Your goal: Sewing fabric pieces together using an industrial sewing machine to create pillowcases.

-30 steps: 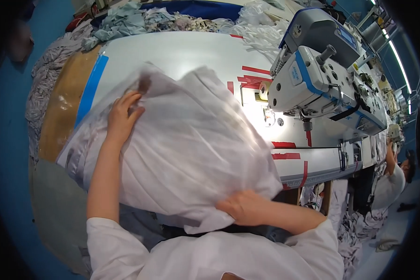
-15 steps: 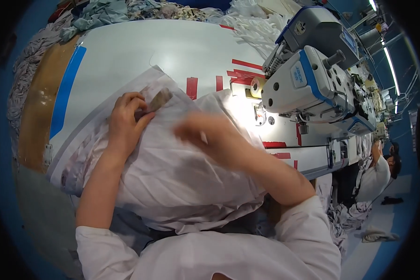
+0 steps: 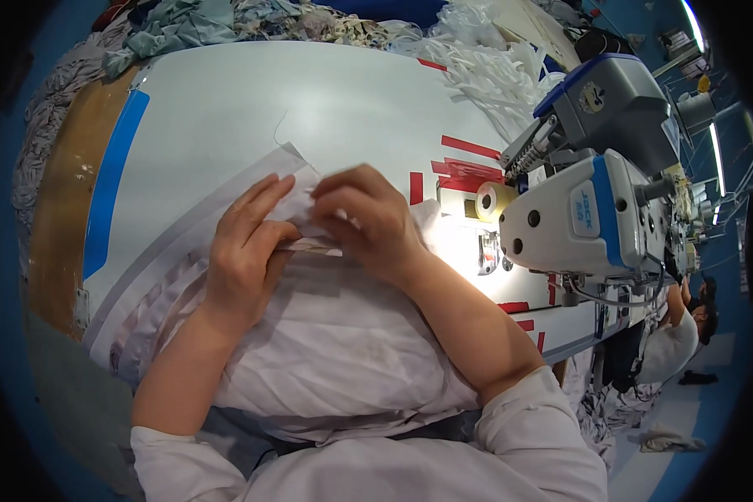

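A large white cloth (image 3: 326, 351) lies bunched over the near part of the table and my lap, with a flat, banded border running off to the left. On its upper part rests my left hand (image 3: 247, 251), its fingers reaching forward and its thumb bent over a fold, gripping the cloth. Close beside it, my right hand (image 3: 364, 222) has its fingers curled and pinched at the cloth near the far corner. What lies between those fingertips is mostly hidden. A loose thread trails from that corner.
To the right stands a white and blue sewing machine (image 3: 577, 222) with its lamp lit, beside a yellow tape roll (image 3: 495, 201). Red tape strips (image 3: 468, 171) mark the white table (image 3: 226, 92). Fabric heaps (image 3: 184, 29) and white strips (image 3: 494, 84) line the back. Another person (image 3: 673, 335) sits far right.
My right hand has come left and up to the cloth beside my left hand. My left fingers have straightened. The brownish piece near my left fingertips no longer shows. The view has shifted slightly.
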`<state>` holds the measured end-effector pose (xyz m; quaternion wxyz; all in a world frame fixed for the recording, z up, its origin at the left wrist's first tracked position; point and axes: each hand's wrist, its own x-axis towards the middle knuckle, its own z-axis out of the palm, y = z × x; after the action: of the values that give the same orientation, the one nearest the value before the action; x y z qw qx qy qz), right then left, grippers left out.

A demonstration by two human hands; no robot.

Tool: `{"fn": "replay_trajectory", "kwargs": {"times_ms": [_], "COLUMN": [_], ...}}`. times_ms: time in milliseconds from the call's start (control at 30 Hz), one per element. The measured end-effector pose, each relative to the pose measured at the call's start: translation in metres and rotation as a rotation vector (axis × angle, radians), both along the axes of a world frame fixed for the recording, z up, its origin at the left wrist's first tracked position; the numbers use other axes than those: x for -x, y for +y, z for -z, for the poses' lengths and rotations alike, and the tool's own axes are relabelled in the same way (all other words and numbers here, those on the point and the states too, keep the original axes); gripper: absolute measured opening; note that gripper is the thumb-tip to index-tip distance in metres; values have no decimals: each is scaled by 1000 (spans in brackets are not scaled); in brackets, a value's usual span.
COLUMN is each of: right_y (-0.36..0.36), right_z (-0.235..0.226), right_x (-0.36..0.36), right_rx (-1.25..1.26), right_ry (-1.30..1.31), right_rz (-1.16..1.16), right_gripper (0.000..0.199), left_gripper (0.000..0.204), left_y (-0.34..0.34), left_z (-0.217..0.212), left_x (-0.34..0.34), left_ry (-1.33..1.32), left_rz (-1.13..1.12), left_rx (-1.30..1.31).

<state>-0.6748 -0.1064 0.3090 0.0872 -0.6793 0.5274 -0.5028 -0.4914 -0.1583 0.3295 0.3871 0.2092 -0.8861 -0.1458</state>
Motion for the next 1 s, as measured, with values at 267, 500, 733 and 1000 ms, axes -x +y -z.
{"fn": "replay_trajectory", "kwargs": {"times_ms": [267, 500, 733, 1000], "right_y": [9, -10, -14, -5], "right_z": [-7, 8, 4, -9], "right_x": [0, 5, -1, 0], "right_rx": [-224, -354, -348, 94], "right_ry": [-430, 88, 126, 8], "right_rz": [-130, 113, 178, -206], "right_gripper": [11, 25, 18, 19], "left_gripper": [26, 24, 22, 22], "left_y": [-3, 11, -1, -3], "left_z": [13, 12, 3, 4], "left_x": [-5, -8, -6, 2], "left_ry": [102, 278, 76, 116], "left_rz": [97, 121, 314, 10], "left_rx": [-194, -414, -106, -186]}}
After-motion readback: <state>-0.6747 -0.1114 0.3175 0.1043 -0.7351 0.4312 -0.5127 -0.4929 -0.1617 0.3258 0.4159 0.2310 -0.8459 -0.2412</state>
